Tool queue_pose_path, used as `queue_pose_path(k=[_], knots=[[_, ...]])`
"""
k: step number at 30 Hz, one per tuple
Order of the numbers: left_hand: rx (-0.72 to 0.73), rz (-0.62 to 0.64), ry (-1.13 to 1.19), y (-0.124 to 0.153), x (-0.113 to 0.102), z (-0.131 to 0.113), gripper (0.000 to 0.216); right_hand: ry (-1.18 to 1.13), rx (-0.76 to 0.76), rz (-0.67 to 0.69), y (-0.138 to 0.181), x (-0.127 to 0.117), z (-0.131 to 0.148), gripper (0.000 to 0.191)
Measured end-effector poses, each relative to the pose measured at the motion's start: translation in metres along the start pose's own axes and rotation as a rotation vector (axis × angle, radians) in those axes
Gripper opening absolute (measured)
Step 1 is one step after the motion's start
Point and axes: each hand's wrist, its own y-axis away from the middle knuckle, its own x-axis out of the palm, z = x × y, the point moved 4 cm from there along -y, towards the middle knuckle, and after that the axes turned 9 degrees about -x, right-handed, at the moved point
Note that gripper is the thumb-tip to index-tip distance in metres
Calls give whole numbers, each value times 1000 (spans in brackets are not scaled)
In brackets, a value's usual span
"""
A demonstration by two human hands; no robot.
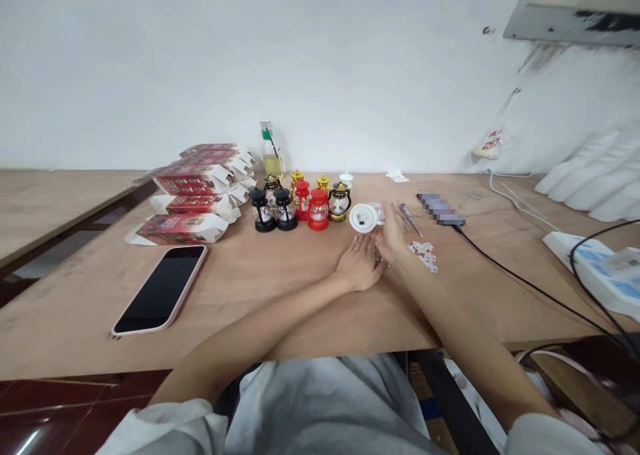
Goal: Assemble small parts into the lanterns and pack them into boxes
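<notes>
My right hand (393,236) is wrapped round a small white lantern (363,219), tipped so that its round base with a dark battery recess faces me. Flat on the tabletop lies my left hand (357,266), fingers stretched forward and holding nothing, just below the lantern. Partly hidden between both hands are some small metal bits, too small to make out clearly. A screwdriver (411,219) rests to the right of my right hand, with several small white plastic pieces (424,256) nearer me. Several lanterns stand to the left, among them a red lantern (319,210) and a black lantern (262,210).
Red-and-white boxes (183,228) are piled at the left, behind a large phone (161,290). A bottle of yellowish liquid (271,155) stands by the wall. Another phone (441,210) with a black cable and a white power strip (590,268) are at the right.
</notes>
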Motion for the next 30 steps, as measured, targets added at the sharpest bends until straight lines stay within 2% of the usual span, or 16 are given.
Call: queue_pose_path(k=[5, 8, 11, 15, 19, 21, 30], knots=[[77, -60, 141, -9, 4, -14, 59, -8, -25, -15, -2, -1, 3, 34], [126, -92, 187, 0, -2, -14, 56, 30, -38, -67, -5, -4, 3, 35], [132, -64, 182, 18, -9, -8, 59, 143, -175, -84, -5, -6, 5, 40], [119, -44, 121, 40, -21, 12, 62, 327, -432, 91, 2, 4, 6, 54], [72, 38, 19, 52, -31, 33, 61, 421, -478, 334, 7, 20, -8, 61], [83, 68, -24, 55, -34, 39, 60, 477, -474, 408, 6, 26, -17, 63], [104, 84, -90, 57, -38, 38, 60, 678, -577, 511, -6, 35, -36, 64]])
